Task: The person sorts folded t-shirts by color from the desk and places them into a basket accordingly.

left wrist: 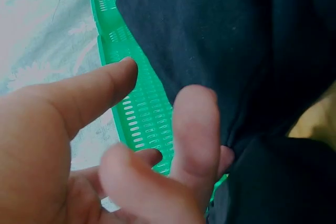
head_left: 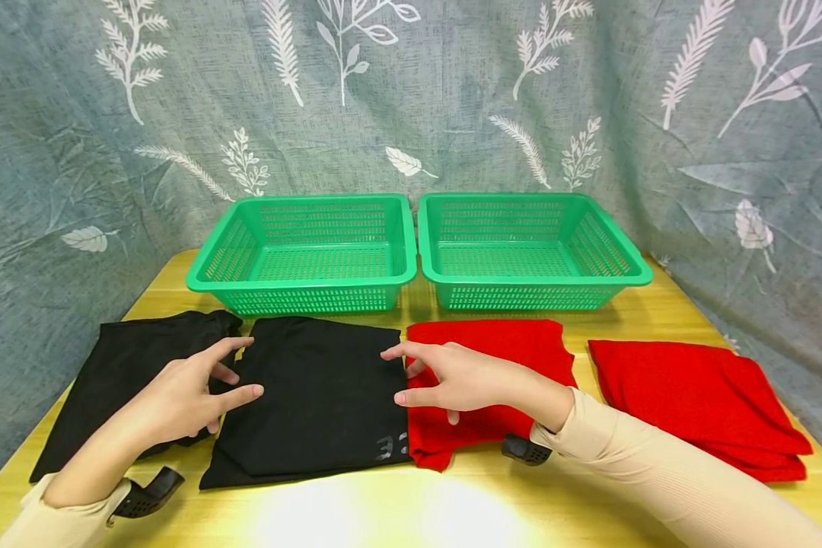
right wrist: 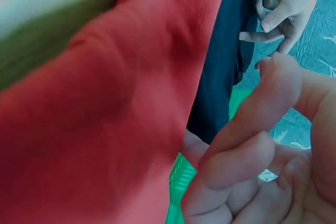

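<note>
A folded black garment (head_left: 318,396) with pale marks near its lower right corner lies flat between the two hands. My left hand (head_left: 185,392) is over its left edge, fingers spread and thumb pointing inward, and holds nothing. My right hand (head_left: 462,377) is at the opposite side, over a folded red cloth (head_left: 503,332), its fingers apart and empty, with fingertips close to the black garment's right edge. In the left wrist view, dark fabric (left wrist: 210,35) fills the space beyond the loosely bent fingers. Red fabric (right wrist: 131,98) shows beside the right hand in the right wrist view.
Another black cloth (head_left: 130,365) lies at the far left, partly under the left hand. A second folded red cloth (head_left: 692,403) is at the far right. Behind the cloths stand two green plastic baskets, left (head_left: 301,286) and right (head_left: 534,281), against a patterned curtain (head_left: 452,91).
</note>
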The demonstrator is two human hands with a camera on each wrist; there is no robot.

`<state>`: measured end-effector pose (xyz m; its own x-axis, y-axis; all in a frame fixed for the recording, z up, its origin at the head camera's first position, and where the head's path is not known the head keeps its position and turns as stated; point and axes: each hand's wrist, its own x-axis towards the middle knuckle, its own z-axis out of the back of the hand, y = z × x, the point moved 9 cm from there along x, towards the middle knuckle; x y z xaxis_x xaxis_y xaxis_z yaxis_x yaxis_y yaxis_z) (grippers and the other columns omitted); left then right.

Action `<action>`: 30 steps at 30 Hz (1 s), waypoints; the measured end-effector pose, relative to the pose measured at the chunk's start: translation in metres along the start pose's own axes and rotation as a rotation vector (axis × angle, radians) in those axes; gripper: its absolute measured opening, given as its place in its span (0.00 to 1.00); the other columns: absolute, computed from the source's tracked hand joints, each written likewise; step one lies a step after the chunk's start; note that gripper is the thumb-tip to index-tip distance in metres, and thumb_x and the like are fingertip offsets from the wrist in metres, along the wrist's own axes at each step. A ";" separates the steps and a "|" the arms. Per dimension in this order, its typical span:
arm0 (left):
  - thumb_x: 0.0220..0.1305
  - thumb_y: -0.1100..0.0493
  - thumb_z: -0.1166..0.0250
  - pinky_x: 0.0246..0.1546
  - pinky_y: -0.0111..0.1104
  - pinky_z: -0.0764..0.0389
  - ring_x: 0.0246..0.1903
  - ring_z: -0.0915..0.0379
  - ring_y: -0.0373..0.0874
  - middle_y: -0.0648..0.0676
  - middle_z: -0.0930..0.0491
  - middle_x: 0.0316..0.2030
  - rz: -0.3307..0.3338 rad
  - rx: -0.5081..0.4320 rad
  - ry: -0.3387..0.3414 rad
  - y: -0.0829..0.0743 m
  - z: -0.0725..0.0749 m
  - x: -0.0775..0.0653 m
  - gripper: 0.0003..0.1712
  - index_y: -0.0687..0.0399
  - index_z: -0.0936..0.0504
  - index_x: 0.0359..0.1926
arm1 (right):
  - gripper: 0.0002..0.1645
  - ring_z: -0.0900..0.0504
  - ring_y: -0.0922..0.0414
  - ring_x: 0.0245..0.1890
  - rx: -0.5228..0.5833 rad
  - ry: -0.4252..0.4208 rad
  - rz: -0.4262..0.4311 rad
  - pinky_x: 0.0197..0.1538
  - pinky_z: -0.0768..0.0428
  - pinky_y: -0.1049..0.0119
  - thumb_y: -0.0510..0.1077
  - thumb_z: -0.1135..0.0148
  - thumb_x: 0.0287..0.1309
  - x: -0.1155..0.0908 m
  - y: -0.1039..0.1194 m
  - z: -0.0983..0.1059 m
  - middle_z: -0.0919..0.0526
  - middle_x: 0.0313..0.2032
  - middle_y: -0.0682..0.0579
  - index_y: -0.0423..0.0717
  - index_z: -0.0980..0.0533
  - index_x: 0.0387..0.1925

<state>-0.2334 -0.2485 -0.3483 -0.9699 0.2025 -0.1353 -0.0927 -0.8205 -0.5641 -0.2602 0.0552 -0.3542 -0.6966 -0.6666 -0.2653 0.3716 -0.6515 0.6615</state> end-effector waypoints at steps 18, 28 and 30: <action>0.72 0.39 0.29 0.37 0.44 0.17 0.21 0.18 0.41 0.68 0.17 0.60 -0.012 0.032 0.007 -0.008 -0.006 0.003 0.46 0.51 0.36 0.81 | 0.39 0.16 0.50 0.16 -0.002 0.046 0.004 0.41 0.15 0.62 0.53 0.29 0.72 0.007 0.004 -0.002 0.17 0.42 0.51 0.62 0.33 0.78; 0.72 0.38 0.29 0.28 0.40 0.18 0.20 0.16 0.42 0.80 0.26 0.65 0.033 0.014 0.060 0.000 -0.011 0.005 0.50 0.53 0.40 0.82 | 0.40 0.13 0.50 0.19 0.007 0.054 -0.011 0.43 0.17 0.63 0.55 0.29 0.71 0.019 0.005 -0.006 0.20 0.35 0.47 0.63 0.33 0.78; 0.72 0.39 0.29 0.26 0.40 0.18 0.20 0.16 0.43 0.80 0.27 0.64 0.027 -0.008 0.073 0.001 -0.014 0.005 0.50 0.53 0.40 0.83 | 0.39 0.15 0.51 0.18 0.030 0.052 -0.022 0.42 0.17 0.63 0.55 0.28 0.71 0.022 0.004 -0.007 0.20 0.31 0.48 0.62 0.33 0.78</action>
<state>-0.2356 -0.2403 -0.3607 -0.9531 0.2185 -0.2093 -0.0643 -0.8222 -0.5655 -0.2700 0.0355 -0.3623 -0.6713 -0.6705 -0.3158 0.3370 -0.6556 0.6757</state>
